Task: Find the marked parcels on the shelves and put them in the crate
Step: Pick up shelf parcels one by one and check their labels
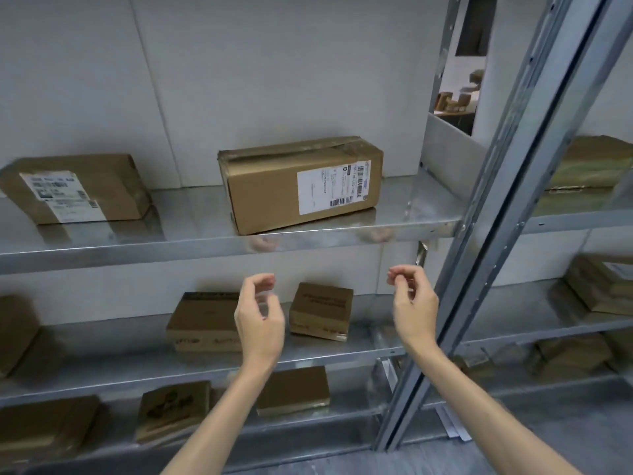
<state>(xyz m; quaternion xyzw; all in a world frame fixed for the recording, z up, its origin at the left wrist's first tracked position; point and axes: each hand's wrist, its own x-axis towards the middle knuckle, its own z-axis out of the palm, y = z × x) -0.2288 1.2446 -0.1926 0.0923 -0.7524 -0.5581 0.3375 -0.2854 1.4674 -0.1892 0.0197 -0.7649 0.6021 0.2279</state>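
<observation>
Cardboard box with a white label is sitting on the upper shelf, its long axis running left to right along the front edge. Both grips are hovering just below the box, empty, fingers loosely curled. The left grip is under its left half and the right grip just past its right end, seemingly equally near.

L hand covers the right end of the flat parcel near mid shelf's front edge. Label on top-shelf box: print too small to read. End parcel at mid shelf's left end is cut by pic edge. Right-bay parcels blurred, cut off at right.
</observation>
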